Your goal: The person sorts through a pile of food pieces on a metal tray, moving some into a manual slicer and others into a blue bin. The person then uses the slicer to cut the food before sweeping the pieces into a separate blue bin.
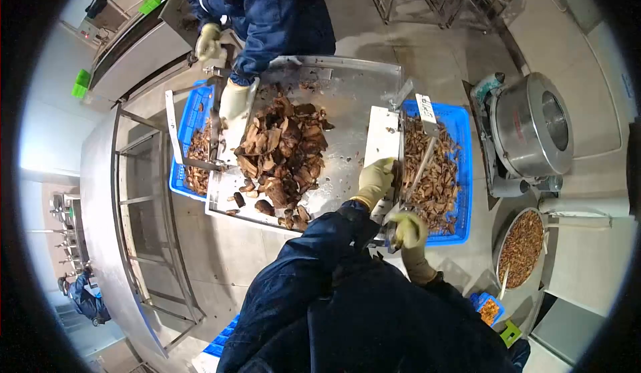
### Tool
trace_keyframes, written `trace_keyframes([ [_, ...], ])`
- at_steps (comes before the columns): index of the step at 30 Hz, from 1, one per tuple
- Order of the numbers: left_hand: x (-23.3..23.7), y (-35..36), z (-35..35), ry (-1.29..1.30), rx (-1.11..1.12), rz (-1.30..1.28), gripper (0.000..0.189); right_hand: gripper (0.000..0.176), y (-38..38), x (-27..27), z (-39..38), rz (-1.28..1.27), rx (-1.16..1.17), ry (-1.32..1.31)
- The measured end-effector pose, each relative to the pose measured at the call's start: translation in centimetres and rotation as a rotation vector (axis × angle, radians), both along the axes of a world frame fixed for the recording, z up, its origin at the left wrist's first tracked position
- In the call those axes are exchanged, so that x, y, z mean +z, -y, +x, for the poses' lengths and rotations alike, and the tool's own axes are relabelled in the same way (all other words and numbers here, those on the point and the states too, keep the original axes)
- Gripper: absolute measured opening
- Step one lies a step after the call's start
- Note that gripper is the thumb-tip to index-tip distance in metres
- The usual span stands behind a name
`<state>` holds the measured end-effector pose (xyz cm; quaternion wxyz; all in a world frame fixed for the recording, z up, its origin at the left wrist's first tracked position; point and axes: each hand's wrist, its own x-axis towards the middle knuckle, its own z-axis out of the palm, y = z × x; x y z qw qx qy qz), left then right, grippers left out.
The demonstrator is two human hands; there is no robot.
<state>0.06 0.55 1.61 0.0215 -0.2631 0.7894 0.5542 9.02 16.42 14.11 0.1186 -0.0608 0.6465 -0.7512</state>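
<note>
My left hand, in a pale glove, lies at the lower end of a white board on the right side of the metal table, beside a cutting device. What it presses on is hidden. Lower right, my gloved right hand is closed around the device's handle. Brown chunks are heaped in the middle of the table. Right of my hands, a blue crate holds thin brown slices.
Across the table a co-worker in dark blue has gloved hands at a similar device, above another blue crate. At right stand a steel drum and a round pan of brown pieces. A metal rack stands left.
</note>
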Motion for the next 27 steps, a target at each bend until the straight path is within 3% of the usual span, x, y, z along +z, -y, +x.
trace_keyframes([
  [3, 2.9, 0.1, 0.5, 0.009, -0.013, 0.019, 0.047, 0.025, 0.8, 6.0, -2.3, 0.067, 0.049, 0.144],
  [6, 0.2, 0.0, -0.3, 0.044, -0.022, -0.078, 0.044, 0.028, -1.1, -1.1, -0.6, 0.141, 0.167, -0.156],
  [7, 1.8, 0.3, -0.2, 0.087, -0.038, 0.012, 0.041, 0.033, -1.6, -5.1, 1.3, 0.093, 0.132, 0.015],
  [8, 1.9, 0.2, 0.0, 0.097, -0.042, 0.031, 0.041, 0.035, -2.6, -7.4, 1.4, 0.207, 0.206, 0.108],
  [10, 2.0, 0.5, -0.2, 0.108, -0.048, 0.063, 0.040, 0.033, -1.6, -4.0, 1.1, 0.196, 0.183, 0.196],
  [12, 1.8, 0.5, -0.4, 0.087, -0.058, -0.065, 0.040, 0.030, -0.4, -0.3, -0.9, 0.071, 0.107, -0.027],
  [14, 1.0, -0.2, 0.0, 0.000, -0.016, -0.076, 0.040, 0.025, 0.7, 4.6, -2.1, 0.030, 0.048, 0.096],
  [16, 1.8, 0.1, -0.4, 0.028, -0.033, -0.055, 0.041, 0.029, -0.2, 0.4, -1.3, 0.095, 0.040, -0.084],
  [18, 1.4, 0.2, -0.3, 0.080, -0.060, -0.003, 0.042, 0.034, -0.7, -3.2, 1.1, 0.098, 0.123, 0.175],
  [20, 1.8, 0.1, -0.1, 0.049, -0.057, 0.014, 0.040, 0.029, -1.4, -4.2, 0.7, 0.138, 0.212, 0.162],
  [23, 0.2, -0.3, -0.6, 0.086, -0.031, -0.045, 0.038, 0.025, -0.4, 0.9, -1.2, 0.029, 0.115, 0.037],
  [24, 0.6, -0.5, -0.2, 0.047, -0.032, -0.062, 0.038, 0.025, -0.4, 1.5, -1.6, 0.027, 0.082, 0.124],
  [26, 1.9, -0.4, -0.1, -0.053, -0.021, -0.104, 0.038, 0.025, -0.5, 0.0, -1.3, 0.129, 0.076, -0.073],
  [27, 0.5, -0.4, -0.3, -0.006, -0.038, -0.104, 0.039, 0.025, -1.0, -1.9, -0.5, 0.111, 0.140, 0.033],
])
